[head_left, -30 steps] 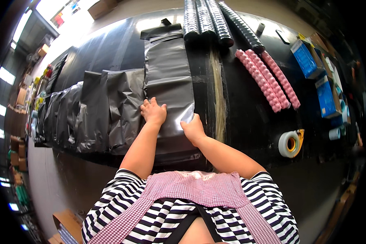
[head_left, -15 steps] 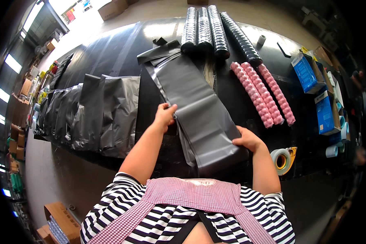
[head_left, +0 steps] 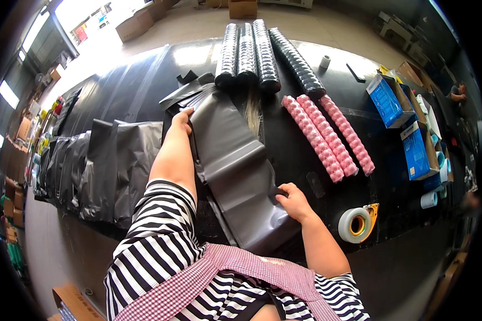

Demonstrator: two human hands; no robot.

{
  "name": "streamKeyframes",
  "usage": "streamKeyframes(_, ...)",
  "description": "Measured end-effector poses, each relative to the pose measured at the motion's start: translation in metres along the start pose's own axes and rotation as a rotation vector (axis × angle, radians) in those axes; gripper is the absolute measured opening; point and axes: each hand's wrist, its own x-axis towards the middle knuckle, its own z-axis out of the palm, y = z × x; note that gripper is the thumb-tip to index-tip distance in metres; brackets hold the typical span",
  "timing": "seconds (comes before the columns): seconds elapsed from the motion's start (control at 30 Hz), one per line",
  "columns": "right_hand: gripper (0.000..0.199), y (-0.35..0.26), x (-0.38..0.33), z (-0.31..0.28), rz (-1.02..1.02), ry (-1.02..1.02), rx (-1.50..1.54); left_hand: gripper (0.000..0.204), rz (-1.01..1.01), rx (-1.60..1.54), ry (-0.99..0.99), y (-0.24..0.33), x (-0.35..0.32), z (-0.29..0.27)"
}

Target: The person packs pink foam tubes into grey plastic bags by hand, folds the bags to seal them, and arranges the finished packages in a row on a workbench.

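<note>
Head view. The grey film stack (head_left: pixel 233 160) lies aslant on the black tabletop (head_left: pixel 383 174), its near end close to the apron (head_left: pixel 225 257). One second earlier it lay straight, right beside the row (head_left: pixel 131 155) of grey film on its left; now a gap, crossed by the left forearm, parts the two. Half a second earlier the left hand (head_left: pixel 183 122) was midway along the stack's left edge; it is now nearer the far end, where the film is gathered in folds. Its fingers curl at that edge; the thumb is hidden, so whether they clamp cannot be told. The right hand (head_left: pixel 295 203) is clamped on the stack's right edge, toward the near end, thumb uppermost. As judged, the change leaves the stack clear of the row and steered from opposite edges.

Beyond the stack's far end and to its right lie four black rolls (head_left: pixel 246 56); right of its middle, three pink rolls (head_left: pixel 326 136); right of its near end, the tape (head_left: pixel 348 230).

Writing: pale print marks the blue boxes (head_left: pixel 388 101), well right of the stack, too small to read surely. A pale emblem on the apron is blurred. No print shows on the stack's upper face.
</note>
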Motion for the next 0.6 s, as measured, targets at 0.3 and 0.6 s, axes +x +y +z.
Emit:
streamKeyframes(0.3,0.052,0.005,-0.018,-0.046,0.261,-0.089,0.011,0.04,0.596,-0.212,-0.802,-0.066,-0.161,0.052)
streamKeyframes(0.6,0.053,-0.006,0.001,-0.035,0.211,-0.116,0.196,0.04,0.55,-0.282,-0.864,0.083,-0.149,0.104)
